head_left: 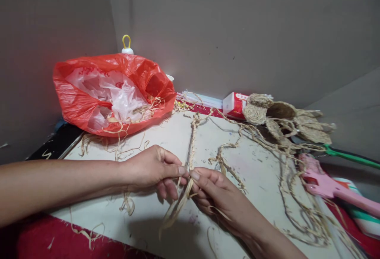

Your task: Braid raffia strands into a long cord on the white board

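Note:
A straw braid runs from the back of the white board down to my two hands near the middle. My left hand pinches a strand at the braid's lower end between thumb and index finger. Close beside it on the right, my right hand grips the braid's end between thumb and fingers. Loose flat strands hang below, toward the board's front. A shorter piece of braid lies to the right of the held one.
A red plastic bag with straw inside stands at the back left. Woven straw pieces, a red and white packet, long coiled braid and a pink glue gun lie on the right. Straw scraps litter the board.

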`<state>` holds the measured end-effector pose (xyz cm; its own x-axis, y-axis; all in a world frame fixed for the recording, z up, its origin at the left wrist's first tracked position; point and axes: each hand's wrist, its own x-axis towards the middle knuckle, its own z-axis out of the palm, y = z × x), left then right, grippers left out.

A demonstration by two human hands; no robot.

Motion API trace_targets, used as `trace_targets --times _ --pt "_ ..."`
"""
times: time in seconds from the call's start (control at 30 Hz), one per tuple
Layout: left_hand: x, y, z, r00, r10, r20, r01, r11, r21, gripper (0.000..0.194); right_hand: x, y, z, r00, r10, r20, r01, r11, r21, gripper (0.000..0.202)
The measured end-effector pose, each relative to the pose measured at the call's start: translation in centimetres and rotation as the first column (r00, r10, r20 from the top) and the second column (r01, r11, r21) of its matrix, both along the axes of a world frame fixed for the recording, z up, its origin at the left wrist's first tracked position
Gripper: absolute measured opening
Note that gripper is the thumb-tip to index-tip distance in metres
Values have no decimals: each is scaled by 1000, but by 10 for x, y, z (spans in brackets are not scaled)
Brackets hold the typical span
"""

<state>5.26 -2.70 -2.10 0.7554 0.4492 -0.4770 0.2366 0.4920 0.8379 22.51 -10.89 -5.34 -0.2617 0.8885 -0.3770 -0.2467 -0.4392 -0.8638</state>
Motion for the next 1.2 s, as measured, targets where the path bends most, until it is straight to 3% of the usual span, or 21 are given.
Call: trace_targets --times 0.1,0.27,0.37,0.47,0.57,0.7,0.83,1.0,1.2 --pt "-2 1 5 999 -3 -35 5 998 66 49 1 0 -2 1000 -5 -4 5 1000 7 41" --pt "-4 0 3 992 124 3 -124 983 136 35 1 -1 -3 1000 2 4 -2 1000 -2 41" --pt "-4 -1 0 985 163 50 -168 978 126 27 1 0 -1 1000 0 20 1 1000 -7 41" --pt "-4 -1 1 981 183 66 -188 979 74 34 0 0 1 1000 -10 21 10 1000 -7 41" --pt "-5 -1 4 985 162 60 -165 985 49 38 -1 0 2 999 -18 32 19 1000 -7 42" --pt "-6 -1 2 995 100 23 -102 990 98 25 -1 0 2 999 -23 31 24 1000 -15 42" --pt "-4 -4 -6 990 139 9 -139 979 149 20 -1 0 2 1000 -19 -3 19 1000 -8 42" --pt "3 -6 -11 995 93 19 -94 993 68 24 0 -1 0 1000 -13 9 13 1000 7 42" --pt "4 -5 -14 999 40 20 -41 995 86 23 2 -2 -4 1000 8 14 -9 1000 16 38"
